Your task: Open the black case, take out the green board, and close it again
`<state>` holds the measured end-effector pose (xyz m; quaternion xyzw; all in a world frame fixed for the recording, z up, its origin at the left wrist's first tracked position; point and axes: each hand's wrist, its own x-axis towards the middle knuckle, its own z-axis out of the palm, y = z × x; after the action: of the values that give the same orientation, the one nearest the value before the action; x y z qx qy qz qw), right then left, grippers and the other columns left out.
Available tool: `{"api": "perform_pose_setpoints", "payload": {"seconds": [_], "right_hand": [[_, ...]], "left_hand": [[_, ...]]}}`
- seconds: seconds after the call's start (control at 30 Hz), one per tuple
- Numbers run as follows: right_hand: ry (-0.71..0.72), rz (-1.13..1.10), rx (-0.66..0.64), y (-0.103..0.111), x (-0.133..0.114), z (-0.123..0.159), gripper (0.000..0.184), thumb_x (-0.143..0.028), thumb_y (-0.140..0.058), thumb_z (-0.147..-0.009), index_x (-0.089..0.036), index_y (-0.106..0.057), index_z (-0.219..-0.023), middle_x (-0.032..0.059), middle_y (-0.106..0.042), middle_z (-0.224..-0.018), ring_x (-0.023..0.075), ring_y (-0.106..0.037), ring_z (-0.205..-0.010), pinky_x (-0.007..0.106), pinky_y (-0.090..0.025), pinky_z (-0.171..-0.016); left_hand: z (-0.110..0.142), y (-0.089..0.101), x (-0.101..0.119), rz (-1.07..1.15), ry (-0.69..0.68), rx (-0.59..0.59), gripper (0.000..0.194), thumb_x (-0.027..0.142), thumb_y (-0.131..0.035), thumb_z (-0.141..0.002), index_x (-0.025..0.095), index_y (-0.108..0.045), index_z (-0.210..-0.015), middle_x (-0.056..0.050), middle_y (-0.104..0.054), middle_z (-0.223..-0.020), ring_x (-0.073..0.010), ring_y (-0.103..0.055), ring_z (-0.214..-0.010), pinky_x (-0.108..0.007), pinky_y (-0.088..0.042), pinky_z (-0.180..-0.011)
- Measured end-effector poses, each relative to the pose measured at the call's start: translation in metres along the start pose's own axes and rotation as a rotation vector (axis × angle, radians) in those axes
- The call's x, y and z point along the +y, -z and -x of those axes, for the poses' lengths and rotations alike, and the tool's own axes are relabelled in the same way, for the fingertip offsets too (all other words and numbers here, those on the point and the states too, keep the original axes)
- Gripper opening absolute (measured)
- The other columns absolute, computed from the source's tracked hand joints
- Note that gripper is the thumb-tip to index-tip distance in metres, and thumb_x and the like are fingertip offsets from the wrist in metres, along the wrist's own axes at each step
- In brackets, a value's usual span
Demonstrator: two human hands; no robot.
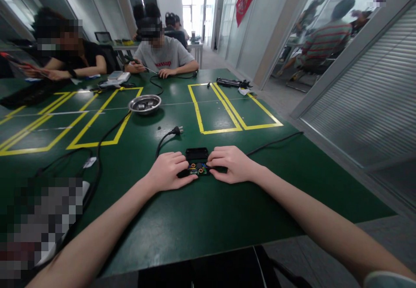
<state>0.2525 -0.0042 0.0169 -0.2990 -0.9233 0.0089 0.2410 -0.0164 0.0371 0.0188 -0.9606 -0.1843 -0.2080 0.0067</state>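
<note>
Between my two hands lies a small circuit board [199, 169] with orange coils, seated in what looks like the black lower case of a power adapter. Just behind it rests a black case half [196, 153], hollow side showing. My left hand [170, 171] has its fingers closed on the left end of the board and case. My right hand [229, 164] pinches the right end, close to where a black cable [276, 144] runs off to the right. A black power plug [177, 130] on a short cord lies beyond my left hand. My fingers hide both ends of the board.
A metal bowl [144, 105] with metal parts stands farther back. Yellow tape rectangles [221, 130] mark the green table [146, 236]. A folded black tripod-like item [232, 82] lies at the far edge. Cables [98, 162] run along the left. Two people sit opposite, one holding a tool.
</note>
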Motion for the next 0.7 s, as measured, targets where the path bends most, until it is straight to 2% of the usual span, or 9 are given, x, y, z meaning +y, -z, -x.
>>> {"api": "perform_pose_setpoints", "payload": {"seconds": [0.07,0.13,0.2,0.27,0.33,0.43,0.57,0.7], "right_hand": [[-0.099,0.023,0.093,-0.004,0.002,0.001,0.022,-0.027,-0.06,-0.096,-0.019,-0.077,-0.108,0.0109,-0.077,-0.104,0.024,-0.068,-0.089,0.04,-0.058,-0.08],[-0.221,0.059,0.138,-0.011,0.006,0.003,0.035,-0.032,-0.061,-0.098,-0.019,-0.071,-0.13,0.0146,-0.073,-0.125,0.0293,-0.067,-0.107,0.048,-0.057,-0.093],[-0.3,0.06,0.099,-0.018,0.011,0.004,0.044,-0.034,-0.061,-0.1,-0.02,-0.063,-0.142,0.0158,-0.067,-0.14,0.0326,-0.062,-0.124,0.055,-0.053,-0.104],[-0.315,0.024,0.038,-0.022,0.015,0.004,0.04,-0.032,-0.06,-0.101,-0.021,-0.065,-0.139,0.0148,-0.068,-0.14,0.0319,-0.062,-0.127,0.056,-0.051,-0.108],[-0.311,-0.027,0.02,-0.024,0.017,0.004,0.032,-0.027,-0.058,-0.101,-0.019,-0.069,-0.13,0.0143,-0.073,-0.129,0.03,-0.066,-0.12,0.053,-0.053,-0.105],[-0.323,-0.117,0.085,-0.022,0.015,0.004,0.025,-0.021,-0.061,-0.097,-0.015,-0.071,-0.12,0.0147,-0.076,-0.114,0.0283,-0.07,-0.108,0.049,-0.058,-0.096],[-0.328,-0.299,0.169,-0.021,0.009,0.003,0.026,-0.017,-0.064,-0.093,-0.016,-0.068,-0.118,0.0103,-0.074,-0.105,0.0226,-0.07,-0.093,0.042,-0.061,-0.086],[-0.347,-0.498,0.207,-0.021,0.002,0.0,0.018,-0.017,-0.066,-0.092,-0.019,-0.072,-0.109,0.0055,-0.072,-0.097,0.0172,-0.07,-0.083,0.034,-0.062,-0.079]], "left_hand": [[-0.001,-0.004,0.0,0.001,0.037,0.061,0.043,0.057,-0.062,-0.096,0.017,-0.07,-0.083,-0.008,-0.069,-0.076,-0.0228,-0.064,-0.074,-0.035,-0.053,-0.069],[-0.001,-0.007,-0.001,0.018,0.086,0.08,0.055,0.064,-0.068,-0.089,0.014,-0.07,-0.113,-0.014,-0.075,-0.102,-0.0292,-0.069,-0.093,-0.043,-0.057,-0.084],[0.0,-0.01,-0.002,0.039,0.14,0.046,0.08,0.067,-0.074,-0.083,0.016,-0.057,-0.142,-0.019,-0.067,-0.134,-0.0359,-0.065,-0.118,-0.051,-0.054,-0.101],[0.001,-0.013,-0.005,0.06,0.178,-0.008,0.094,0.067,-0.077,-0.081,0.019,-0.044,-0.154,-0.02,-0.058,-0.149,-0.0382,-0.059,-0.131,-0.055,-0.049,-0.109],[0.003,-0.015,-0.007,0.088,0.189,-0.031,0.093,0.063,-0.077,-0.082,0.019,-0.042,-0.156,-0.019,-0.062,-0.145,-0.0368,-0.062,-0.128,-0.054,-0.05,-0.109],[0.005,-0.015,-0.009,0.143,0.16,0.0,0.087,0.058,-0.079,-0.083,0.018,-0.045,-0.153,-0.017,-0.067,-0.134,-0.0343,-0.065,-0.121,-0.05,-0.054,-0.105],[0.006,-0.013,-0.007,0.196,0.118,0.056,0.084,0.055,-0.082,-0.081,0.02,-0.048,-0.15,-0.016,-0.065,-0.133,-0.0339,-0.065,-0.12,-0.048,-0.056,-0.103],[0.006,-0.013,-0.003,0.232,0.127,0.056,0.07,0.05,-0.08,-0.083,0.019,-0.055,-0.14,-0.015,-0.065,-0.126,-0.03,-0.069,-0.109,-0.044,-0.06,-0.094]]}}
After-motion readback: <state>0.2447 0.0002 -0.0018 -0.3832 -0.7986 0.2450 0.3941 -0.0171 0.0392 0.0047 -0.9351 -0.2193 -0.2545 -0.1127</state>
